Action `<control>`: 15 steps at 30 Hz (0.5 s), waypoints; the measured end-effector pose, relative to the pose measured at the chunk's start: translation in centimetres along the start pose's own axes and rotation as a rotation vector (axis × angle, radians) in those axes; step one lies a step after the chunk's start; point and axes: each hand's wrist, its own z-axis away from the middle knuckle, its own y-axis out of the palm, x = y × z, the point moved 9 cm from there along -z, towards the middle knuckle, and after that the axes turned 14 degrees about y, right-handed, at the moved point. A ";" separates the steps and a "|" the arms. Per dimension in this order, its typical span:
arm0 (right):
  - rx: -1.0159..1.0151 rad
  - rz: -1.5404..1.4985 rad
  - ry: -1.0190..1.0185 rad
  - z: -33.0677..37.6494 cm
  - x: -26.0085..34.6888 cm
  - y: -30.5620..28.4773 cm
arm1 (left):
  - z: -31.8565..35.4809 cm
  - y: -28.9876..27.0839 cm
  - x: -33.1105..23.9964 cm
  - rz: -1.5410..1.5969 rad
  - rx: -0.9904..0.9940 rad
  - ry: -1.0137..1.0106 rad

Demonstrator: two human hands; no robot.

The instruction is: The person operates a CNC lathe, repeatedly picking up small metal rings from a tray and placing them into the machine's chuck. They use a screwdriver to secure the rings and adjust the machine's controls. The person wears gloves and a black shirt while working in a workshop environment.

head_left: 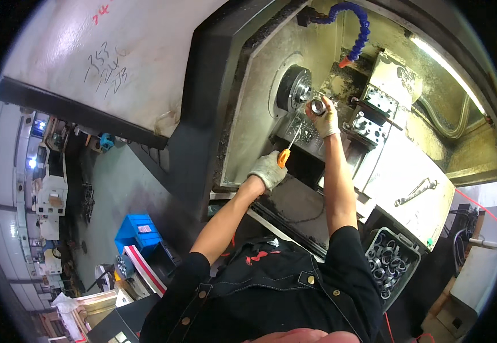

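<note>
My gloved left hand (pixel 268 170) is closed around an orange-handled tool (pixel 284 158) with a thin metal shaft. The shaft points up toward the lathe's chuck (pixel 295 88); whether the tool is a screwdriver or an air gun, I cannot tell. My gloved right hand (pixel 327 121) grips a metal ring (pixel 317 107) between its fingers, just to the right of the chuck and apart from it. The ring's open end faces up toward me. Small metal chips (pixel 298 132) lie below the chuck.
Right of my right hand stands a tool block (pixel 368 127) with bolts. A wrench (pixel 415 192) lies on the pale machine cover (pixel 400 171). A grey bin (pixel 413 258) of metal rings stands by my right elbow. A blue coolant hose (pixel 364 34) curves above; the machine door (pixel 203 97) is at left.
</note>
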 end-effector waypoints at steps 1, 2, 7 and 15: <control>-0.089 -0.006 0.019 -0.2 -0.3 -0.7 | -0.1 0.2 0.0 0.003 0.021 -0.006; -0.178 -0.012 0.039 -0.2 -0.7 -1.4 | -0.3 0.5 0.1 0.007 0.041 -0.013; -0.227 0.114 -0.048 0.2 -1.0 -2.6 | -1.1 -0.8 -0.1 -0.004 -0.024 -0.037; -0.071 -0.009 -0.015 1.4 -1.8 0.0 | -4.1 -1.8 -1.1 -0.186 0.089 -0.068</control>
